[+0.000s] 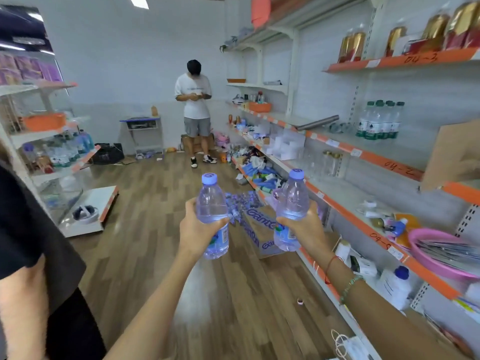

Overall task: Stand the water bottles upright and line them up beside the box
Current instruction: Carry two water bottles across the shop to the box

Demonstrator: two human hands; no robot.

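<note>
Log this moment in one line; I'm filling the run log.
left hand: holds bottle | right hand: holds bottle | box: floor

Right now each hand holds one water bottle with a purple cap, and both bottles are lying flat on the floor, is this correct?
Not quite. In the head view the left hand and right hand hold the two bottles roughly upright in the air, above the floor.

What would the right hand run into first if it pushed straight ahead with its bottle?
Probably the printed cardboard box on the floor just beyond the right hand and the bottle it holds. The orange-edged shelf runs close on its right, but depth is hard to judge from this one view.
</note>
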